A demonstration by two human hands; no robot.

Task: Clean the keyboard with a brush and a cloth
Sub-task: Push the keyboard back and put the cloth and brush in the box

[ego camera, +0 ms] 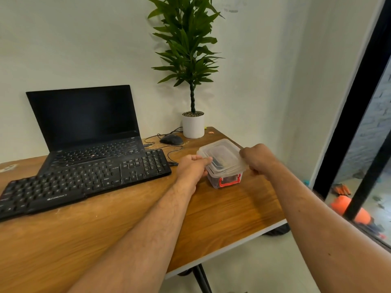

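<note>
A black keyboard point(84, 180) lies on the wooden table point(222, 208), its far edge against an open laptop. To its right stands a clear plastic box point(222, 163) with a clear lid and a red clasp at the front. Dark things show through the box, but I cannot tell what they are. My left hand point(193, 168) grips the lid's left edge, thumb on top. My right hand point(257, 159) grips the lid's right edge. No brush or cloth is plainly in view.
A black laptop point(84, 123) with a dark screen stands behind the keyboard. A wired mouse point(171, 140) and a potted plant in a white pot point(193, 125) are at the back. The table's right edge runs close beside the box; a window frame stands at the right.
</note>
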